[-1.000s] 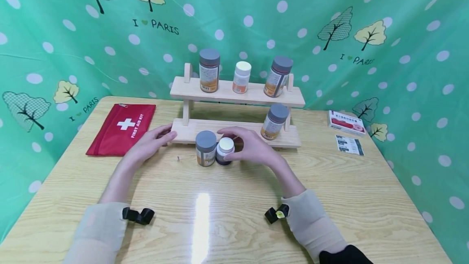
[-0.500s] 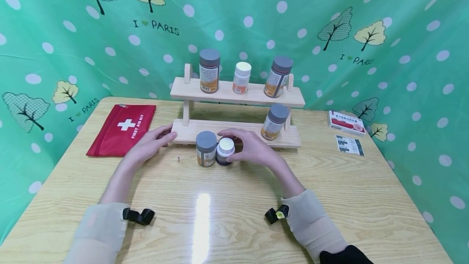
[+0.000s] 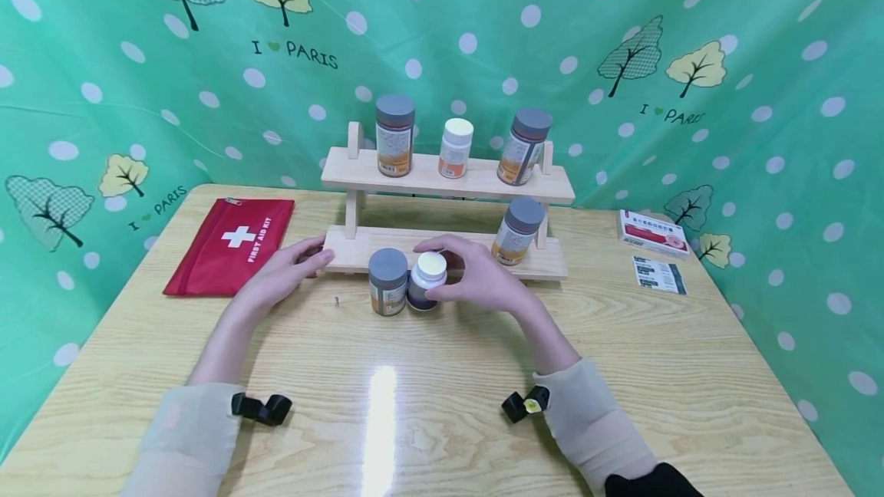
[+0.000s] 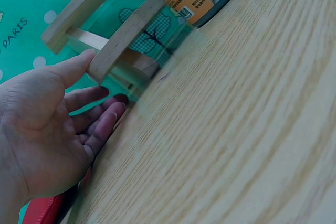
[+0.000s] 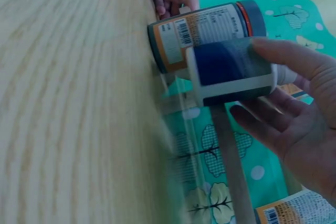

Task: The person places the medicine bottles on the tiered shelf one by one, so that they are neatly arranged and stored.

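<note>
In the head view my right hand (image 3: 481,274) pinches a small white-capped pill bottle (image 3: 430,273) between thumb and fingers. The bottle leans slightly, and the right wrist view shows its dark blue label (image 5: 231,69). Close on its left, a grey-lidded supplement jar (image 3: 388,282) stands upright on the table, in front of a two-tier wooden shelf rack (image 3: 445,242). My left hand (image 3: 286,273) is at the rack's lower left end. There the left wrist view has its thumb (image 4: 79,68) touching the board's end (image 4: 100,69), the other fingers loosely bent.
The upper tier bears two grey-lidded jars (image 3: 395,136) (image 3: 525,146) and a white bottle (image 3: 456,148). Another grey-lidded jar (image 3: 517,230) stands on the lower tier's right. A red first aid pouch (image 3: 231,245) lies left; a medicine box (image 3: 652,232) and blister pack (image 3: 659,274) lie right.
The white-capped bottle has tipped, its cap moving slightly right and up, with my right hand shifting slightly along with it. My left hand has stayed in place.
</note>
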The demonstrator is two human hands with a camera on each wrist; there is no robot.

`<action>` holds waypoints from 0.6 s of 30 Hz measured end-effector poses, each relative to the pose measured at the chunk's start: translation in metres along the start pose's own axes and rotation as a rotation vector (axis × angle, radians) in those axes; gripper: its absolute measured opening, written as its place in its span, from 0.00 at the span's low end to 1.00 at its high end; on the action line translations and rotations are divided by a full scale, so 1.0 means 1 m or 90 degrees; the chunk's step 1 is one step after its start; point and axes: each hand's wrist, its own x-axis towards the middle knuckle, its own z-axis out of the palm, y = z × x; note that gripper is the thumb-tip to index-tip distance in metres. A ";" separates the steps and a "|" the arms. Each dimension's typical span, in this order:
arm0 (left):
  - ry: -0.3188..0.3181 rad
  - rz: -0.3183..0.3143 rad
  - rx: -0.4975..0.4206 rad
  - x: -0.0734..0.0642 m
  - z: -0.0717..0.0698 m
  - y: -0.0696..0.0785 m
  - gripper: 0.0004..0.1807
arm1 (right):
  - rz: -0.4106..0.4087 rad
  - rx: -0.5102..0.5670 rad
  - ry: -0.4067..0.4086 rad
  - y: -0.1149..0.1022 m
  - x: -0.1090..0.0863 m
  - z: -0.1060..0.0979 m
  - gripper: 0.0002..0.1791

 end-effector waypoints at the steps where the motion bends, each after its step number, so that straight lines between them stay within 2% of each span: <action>1: 0.000 0.002 -0.002 0.001 0.000 0.000 0.47 | -0.001 0.014 0.001 -0.001 -0.001 -0.001 0.34; 5: 0.001 0.005 -0.006 0.002 0.000 0.000 0.46 | -0.018 0.054 0.020 -0.004 -0.002 -0.007 0.35; 10: 0.003 0.005 -0.004 0.002 0.000 -0.001 0.46 | -0.037 0.078 0.069 -0.008 -0.003 -0.011 0.35; 18: -0.001 0.007 -0.004 0.003 0.000 -0.003 0.46 | -0.034 0.111 0.152 -0.009 -0.001 -0.013 0.37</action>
